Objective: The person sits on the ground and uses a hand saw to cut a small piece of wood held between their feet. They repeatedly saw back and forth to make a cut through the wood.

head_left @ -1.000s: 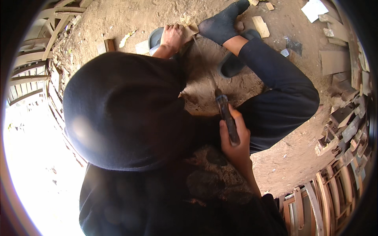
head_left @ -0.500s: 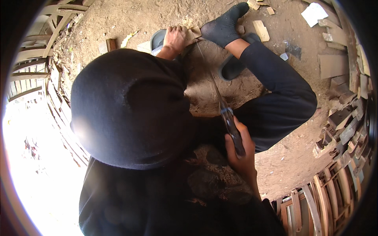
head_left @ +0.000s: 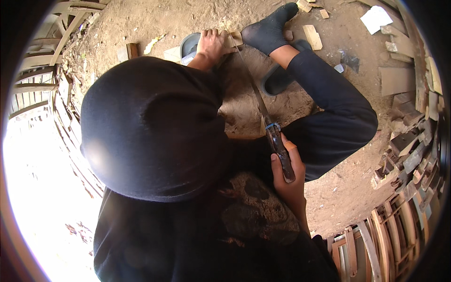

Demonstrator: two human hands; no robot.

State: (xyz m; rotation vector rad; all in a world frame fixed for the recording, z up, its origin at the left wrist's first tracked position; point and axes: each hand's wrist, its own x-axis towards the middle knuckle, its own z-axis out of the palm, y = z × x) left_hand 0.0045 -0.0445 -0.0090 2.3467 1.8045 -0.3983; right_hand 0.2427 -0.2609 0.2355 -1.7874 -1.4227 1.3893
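My left hand (head_left: 211, 46) is closed on a small piece of wood (head_left: 237, 38) low over the dirt floor, its fingers bent over the near end. The toe-to-heel length of my right foot (head_left: 268, 33), in a dark sock, lies beside the wood, the heel against its other end. In my right hand (head_left: 290, 171) is the dark handle of a handsaw (head_left: 256, 94) with a blue band. Its narrow blade runs up and left, crossing the wood beside my left fingers. A large rounded form in dark cloth (head_left: 155, 131) hides most of my left arm.
A dark slipper (head_left: 275, 81) lies under my right leg; a grey one (head_left: 190, 46) is beside my left hand. Wood offcuts (head_left: 312, 37), a white sheet (head_left: 376, 19) and a wood block (head_left: 132, 50) are scattered about. Stacked wood pieces (head_left: 413, 155) line the right side.
The saw has slid forward and its blade now reaches past the wood. Its handle has turned a little in my right hand. My left hand keeps its hold.
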